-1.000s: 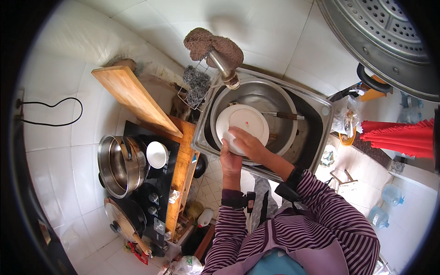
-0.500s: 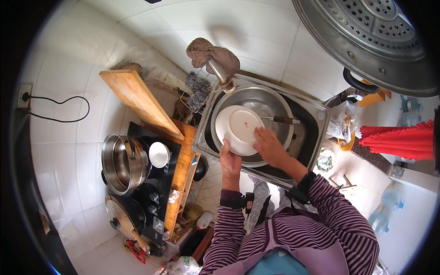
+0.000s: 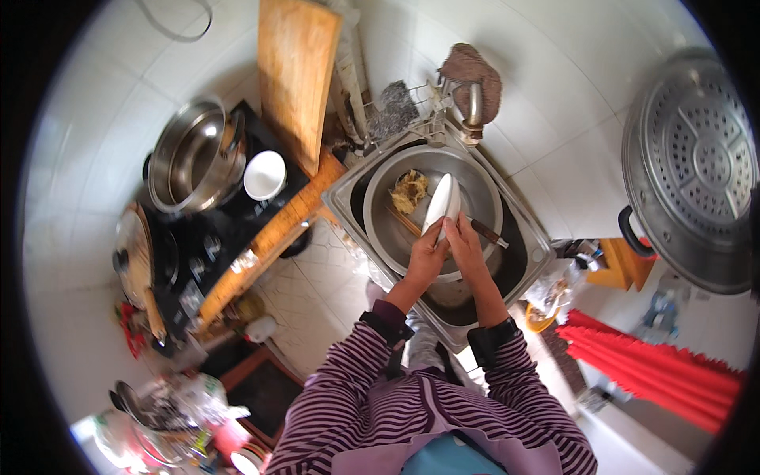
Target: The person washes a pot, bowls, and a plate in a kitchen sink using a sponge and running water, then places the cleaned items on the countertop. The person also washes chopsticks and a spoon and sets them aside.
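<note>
A white plate (image 3: 442,204) stands on edge over a metal basin (image 3: 483,186) in the steel sink (image 3: 340,194). My left hand (image 3: 426,257) grips its lower left rim. My right hand (image 3: 465,247) holds its lower right rim, right beside the left hand. In the basin lie a yellowish scrubber (image 3: 409,190) and dark chopsticks (image 3: 484,230), partly hidden behind the plate.
A tap (image 3: 473,103) under a brown cloth (image 3: 475,67) rises behind the sink. Left of it are a wooden cutting board (image 3: 297,75), a steel pot (image 3: 190,154) and a white bowl (image 3: 264,175) on a black stove. A perforated steamer lid (image 3: 693,170) hangs right; red cloth (image 3: 657,360) below.
The plate has turned from face-up to standing on edge, and my right hand has come down to its lower rim. The view has swung, so the sink now sits at centre.
</note>
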`<state>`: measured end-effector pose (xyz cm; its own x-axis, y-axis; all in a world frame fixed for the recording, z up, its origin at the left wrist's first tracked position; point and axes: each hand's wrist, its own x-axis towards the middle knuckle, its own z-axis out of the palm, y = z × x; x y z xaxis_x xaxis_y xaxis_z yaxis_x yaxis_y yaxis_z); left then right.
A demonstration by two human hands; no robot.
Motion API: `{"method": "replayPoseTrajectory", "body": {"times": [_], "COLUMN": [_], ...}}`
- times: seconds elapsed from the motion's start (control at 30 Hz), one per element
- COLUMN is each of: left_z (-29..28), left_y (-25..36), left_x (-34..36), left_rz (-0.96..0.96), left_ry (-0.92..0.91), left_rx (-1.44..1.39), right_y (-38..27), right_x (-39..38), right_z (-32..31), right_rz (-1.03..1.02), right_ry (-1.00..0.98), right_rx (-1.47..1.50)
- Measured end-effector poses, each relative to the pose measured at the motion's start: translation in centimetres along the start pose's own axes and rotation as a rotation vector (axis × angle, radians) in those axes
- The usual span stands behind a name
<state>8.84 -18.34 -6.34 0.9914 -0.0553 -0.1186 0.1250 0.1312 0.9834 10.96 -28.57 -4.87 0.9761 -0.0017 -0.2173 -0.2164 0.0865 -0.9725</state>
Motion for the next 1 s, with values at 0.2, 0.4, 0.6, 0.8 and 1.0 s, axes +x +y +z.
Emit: {"method": "replayPoseTrajectory", "body": {"times": [0.2, 0.4, 0.6, 0.8, 1.0], "left_z": [2.0, 1.8, -1.3, -2.3, -2.2], "left_y": [-0.4, -2.4, -7.5, -6.5, -3.0], "left_x": [-1.7, -3.2, -4.9, -1.7, -0.1], "left_rz": [0.323, 0.413, 0.17, -0.159, 0.037], "left_ry": [-0.127, -0.285, -0.179, 0.049, 0.184], "left_rx": [0.323, 0.736, 1.176, 0.415, 0.156], "right_y": [0.0, -3.5, -7.1, -8.4, -9.3], "right_x": [0.0, -0.4, -1.2, -2.3, -2.8], "right_z": [-2.2, -4.0, -3.5, -3.3, -3.1], "right_rz": [-0.049, -0.262, -0.323, -0.372, -0.285], "right_ry": [0.201, 0.31, 0.311, 0.281, 0.244], "right_rx": [-0.385, -0.723, -0.912, -0.858, -0.69]}}
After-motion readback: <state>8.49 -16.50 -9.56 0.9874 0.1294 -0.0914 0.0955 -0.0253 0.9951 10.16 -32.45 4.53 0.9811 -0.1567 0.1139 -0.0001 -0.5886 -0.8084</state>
